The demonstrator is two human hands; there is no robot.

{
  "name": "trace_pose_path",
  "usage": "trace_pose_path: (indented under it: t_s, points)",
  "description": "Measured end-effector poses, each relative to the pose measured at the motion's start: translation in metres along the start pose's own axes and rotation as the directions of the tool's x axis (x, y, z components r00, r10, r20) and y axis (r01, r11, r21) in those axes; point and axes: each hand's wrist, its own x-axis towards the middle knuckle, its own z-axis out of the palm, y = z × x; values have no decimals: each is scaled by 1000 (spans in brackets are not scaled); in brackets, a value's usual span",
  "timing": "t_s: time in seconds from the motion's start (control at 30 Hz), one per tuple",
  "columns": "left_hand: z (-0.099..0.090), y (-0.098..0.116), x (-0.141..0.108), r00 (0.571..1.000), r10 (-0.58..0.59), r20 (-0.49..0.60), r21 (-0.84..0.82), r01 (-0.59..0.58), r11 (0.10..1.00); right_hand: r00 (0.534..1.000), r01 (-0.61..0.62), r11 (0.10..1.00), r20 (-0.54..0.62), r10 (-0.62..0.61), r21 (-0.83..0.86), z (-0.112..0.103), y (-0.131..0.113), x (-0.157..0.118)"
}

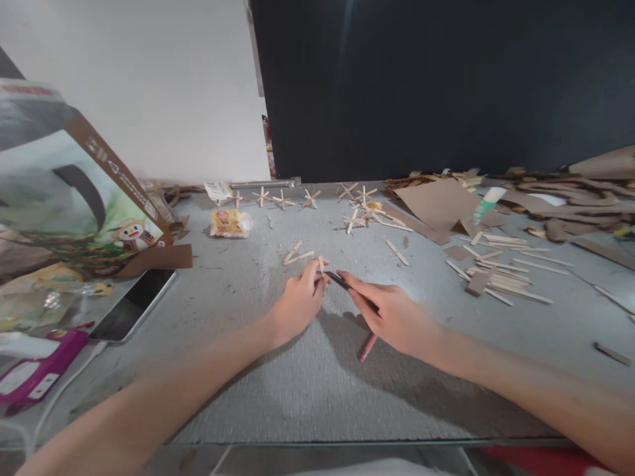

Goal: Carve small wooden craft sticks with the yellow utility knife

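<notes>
The left hand (297, 303) is closed at the fingertips on a short wooden stick (321, 264), which pokes up between thumb and finger above the middle of the table (238, 390). The right hand (399, 312) grips a slim black tool (338, 280), its tip right at the stick; whether the two touch is too small to tell. Under the right hand a red pencil (368, 346) shows its end; whether it is held or lying there, I cannot tell.

Just beyond the left hand, two loose sticks (299, 254) form a V. Farther back stands a yellow packet (231, 223) in clear, crinkled wrapping, its contents hidden by the print. Behind and beside it, sticks crossed into stars (282, 199) line the back of the table.

To the right lies a heap of sticks (506, 277), with small cardboard bits among them. Behind it, a green and white tube (489, 205) leans by a sheet of cardboard (429, 203).

On the left, a phone (133, 305) lies near a purple case (44, 363) and a crumpled plastic bag (42, 301). Behind these is a big printed box (94, 192); its inside cannot be seen.
</notes>
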Motion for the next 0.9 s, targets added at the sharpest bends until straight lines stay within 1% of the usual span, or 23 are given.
trace_pose_path:
  t_s: [0.07,0.17,0.23,0.3,0.37,0.43,0.47,0.53,0.6,0.77,0.8,0.9]
  points:
    - [1,-2,-1,1000,29,2,29,-29,999,999,-30,999,23,30,-16,0,-4,-1]
    - [0,-6,-1,997,74,16,73,-75,994,1000,-11,994,24,14,-104,-4,-10,-2]
    - [-2,-7,0,991,126,41,87,-129,988,999,-6,990,46,13,-143,-6,-13,-3]
    - [-4,-6,1,986,149,69,82,-155,985,997,-24,989,73,35,-148,-8,-13,-2]
    - [-5,-3,1,992,99,83,63,-104,993,997,-31,987,65,42,-160,-7,-12,-2]
    - [-3,2,1,997,9,75,23,-10,1000,999,-18,981,30,25,-191,-4,-9,0]
    - [-2,5,0,998,-29,59,-6,29,1000,1000,-7,979,14,10,-202,-2,-7,0]
    - [0,8,-1,998,-66,23,-54,67,996,1000,10,980,-6,-12,-200,2,-4,1]
    - [0,9,-2,998,-64,7,-59,64,996,1000,9,986,-5,-10,-167,4,-4,0]
    - [-1,5,-3,997,52,55,5,-52,999,995,-72,995,68,76,-65,2,-6,-3]
    - [0,5,-3,997,47,59,-4,-46,999,993,-82,995,76,86,-60,2,-7,-3]
    - [1,8,-2,999,-33,29,-71,35,997,994,-86,994,65,91,-74,2,-8,-1]
